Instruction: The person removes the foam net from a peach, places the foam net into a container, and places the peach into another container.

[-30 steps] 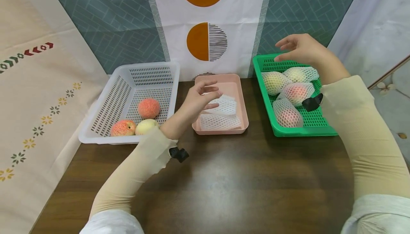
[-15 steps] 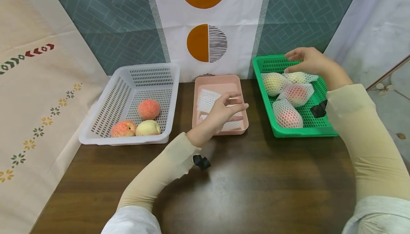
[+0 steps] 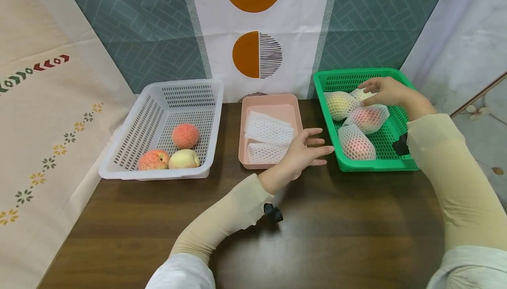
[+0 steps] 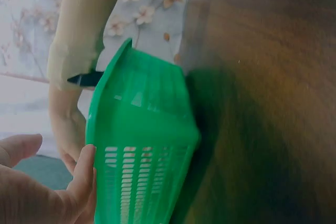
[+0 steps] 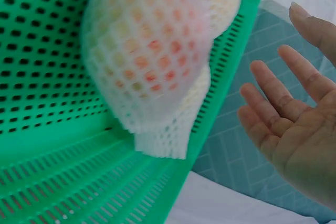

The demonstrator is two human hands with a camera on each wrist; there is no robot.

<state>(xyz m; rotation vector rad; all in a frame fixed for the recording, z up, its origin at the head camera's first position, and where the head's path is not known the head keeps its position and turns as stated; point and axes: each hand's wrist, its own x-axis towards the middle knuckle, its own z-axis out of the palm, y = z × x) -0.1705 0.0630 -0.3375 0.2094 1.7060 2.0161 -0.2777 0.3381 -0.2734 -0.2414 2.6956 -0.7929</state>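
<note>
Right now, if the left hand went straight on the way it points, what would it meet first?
Most likely the green basket, on the side facing the left hand. In the left wrist view the fingers overlap its rim, though whether they touch is unclear.

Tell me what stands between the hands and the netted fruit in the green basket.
For the left hand, the side wall of the green basket stands between it and the netted fruit. For the right hand, above the basket, nothing visible does.
</note>
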